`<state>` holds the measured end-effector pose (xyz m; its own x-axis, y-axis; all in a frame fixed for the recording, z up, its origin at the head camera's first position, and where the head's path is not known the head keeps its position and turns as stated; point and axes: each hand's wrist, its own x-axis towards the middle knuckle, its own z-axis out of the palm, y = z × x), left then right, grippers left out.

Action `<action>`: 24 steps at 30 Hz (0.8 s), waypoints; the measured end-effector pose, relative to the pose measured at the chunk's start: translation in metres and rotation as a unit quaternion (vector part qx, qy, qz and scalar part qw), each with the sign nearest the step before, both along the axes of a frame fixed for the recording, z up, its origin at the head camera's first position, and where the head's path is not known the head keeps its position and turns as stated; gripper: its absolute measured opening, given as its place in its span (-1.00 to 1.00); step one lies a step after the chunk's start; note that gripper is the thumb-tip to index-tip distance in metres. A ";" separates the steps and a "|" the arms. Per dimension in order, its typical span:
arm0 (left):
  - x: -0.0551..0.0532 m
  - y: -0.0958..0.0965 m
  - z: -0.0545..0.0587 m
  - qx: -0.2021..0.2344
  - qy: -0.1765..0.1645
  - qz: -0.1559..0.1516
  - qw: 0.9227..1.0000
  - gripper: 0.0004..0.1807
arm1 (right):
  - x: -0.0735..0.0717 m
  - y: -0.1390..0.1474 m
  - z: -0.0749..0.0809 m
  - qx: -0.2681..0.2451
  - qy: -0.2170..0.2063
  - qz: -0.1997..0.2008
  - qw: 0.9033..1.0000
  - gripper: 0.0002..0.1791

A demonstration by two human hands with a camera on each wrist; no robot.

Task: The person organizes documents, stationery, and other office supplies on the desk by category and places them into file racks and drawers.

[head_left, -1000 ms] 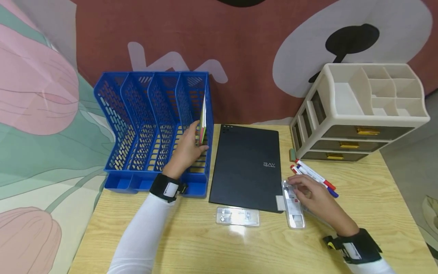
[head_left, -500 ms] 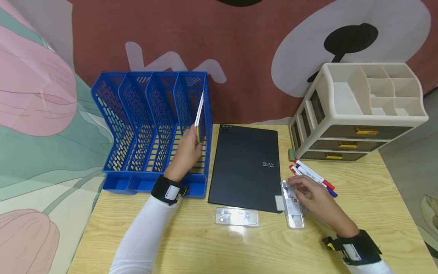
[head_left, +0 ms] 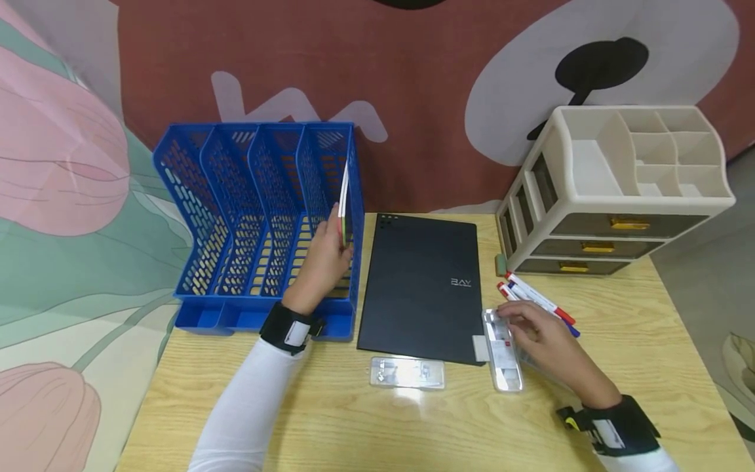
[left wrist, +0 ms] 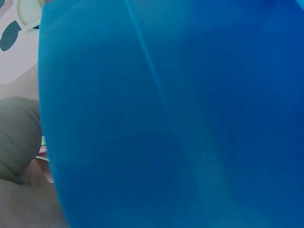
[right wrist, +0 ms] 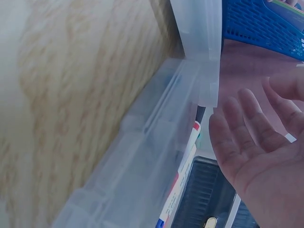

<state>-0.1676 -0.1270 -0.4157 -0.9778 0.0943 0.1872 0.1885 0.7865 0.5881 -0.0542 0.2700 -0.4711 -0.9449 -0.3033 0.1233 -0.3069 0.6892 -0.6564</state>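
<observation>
My left hand point(head_left: 321, 265) pinches a few thin booklets point(head_left: 344, 193) by their near edge, inside the rightmost slot of a blue file rack point(head_left: 248, 300). The booklets stand on edge with white, pink and green edges showing. In the left wrist view, blue plastic point(left wrist: 142, 118) fills most of the picture and hides nearly all of the booklets. Over the far end of a clear plastic pencil case point(head_left: 504, 360), my right hand point(head_left: 548, 341) hovers with fingers loosely bent. The right wrist view shows those fingers point(right wrist: 251, 121) spread and holding nothing, beside translucent plastic boxes point(right wrist: 142, 161).
A black folder point(head_left: 421, 288) lies mid-table, with a second clear case point(head_left: 407, 373) before it. A small white block point(head_left: 480, 348) touches its corner. Several markers point(head_left: 545, 300) and a green block point(head_left: 501, 265) lie by a cream drawer unit point(head_left: 639, 208).
My left thumb and fingers have closed on the booklets, which have shifted slightly within the slot. The right hand has stayed in place.
</observation>
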 end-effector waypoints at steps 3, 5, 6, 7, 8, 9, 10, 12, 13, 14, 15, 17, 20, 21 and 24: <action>0.003 -0.001 0.002 0.001 -0.010 -0.002 1.000 0.00 | 0.001 0.003 0.002 0.004 0.028 0.004 1.000 -0.69; 0.008 -0.004 0.004 0.006 -0.013 -0.005 1.000 0.00 | 0.001 0.005 0.004 0.011 0.040 0.002 0.999 -0.71; 0.012 -0.005 0.005 0.005 -0.011 -0.003 1.000 -0.01 | 0.000 0.007 0.005 0.012 0.043 0.002 0.999 -0.72; 0.015 -0.007 0.007 0.002 -0.007 -0.002 1.000 -0.02 | 0.000 0.008 0.006 0.012 0.040 -0.003 0.999 -0.72; 0.019 -0.008 0.009 0.001 0.001 -0.002 1.000 -0.03 | 0.000 0.009 0.007 0.012 0.037 -0.009 0.999 -0.72; 0.023 -0.010 0.010 -0.001 0.011 0.000 1.000 -0.04 | 0.000 0.010 0.008 0.012 0.033 -0.015 0.999 -0.71; 0.027 -0.012 0.012 -0.002 0.023 0.000 1.000 -0.05 | 0.000 0.011 0.009 0.012 0.029 -0.019 0.999 -0.70; 0.036 -0.015 0.017 -0.007 0.049 0.004 0.999 -0.06 | 0.000 0.013 0.011 0.008 0.021 -0.028 0.999 -0.69; 0.040 -0.016 0.018 -0.007 0.063 0.006 0.998 -0.07 | -0.001 0.014 0.012 0.008 0.021 -0.030 0.999 -0.68; 0.044 -0.017 0.020 -0.005 0.075 0.006 0.997 -0.08 | -0.001 0.014 0.012 0.009 0.024 -0.032 0.999 -0.68; 0.048 -0.018 0.022 -0.004 0.085 0.007 0.996 -0.08 | -0.002 0.014 0.013 0.011 0.027 -0.033 0.999 -0.68; 0.056 -0.019 0.026 -0.003 0.110 0.006 0.994 -0.11 | -0.003 0.014 0.014 0.012 0.034 -0.031 0.999 -0.69; 0.064 -0.020 0.032 -0.010 0.153 0.004 0.988 -0.15 | -0.005 0.013 0.014 0.017 0.053 -0.026 0.998 -0.69; 0.066 -0.019 0.034 -0.013 0.171 0.003 0.985 -0.18 | -0.006 0.012 0.014 0.017 0.060 -0.022 0.998 -0.69; 0.069 -0.017 0.040 -0.017 0.222 -0.002 0.975 -0.26 | -0.008 0.011 0.015 0.017 0.079 -0.020 0.997 -0.66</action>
<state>-0.0988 -0.1438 -0.3760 -0.8005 0.1110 0.5890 0.4211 0.8035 0.4208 -0.0625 0.2811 -0.4562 -0.9262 -0.2719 0.2613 -0.3757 0.7245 -0.5779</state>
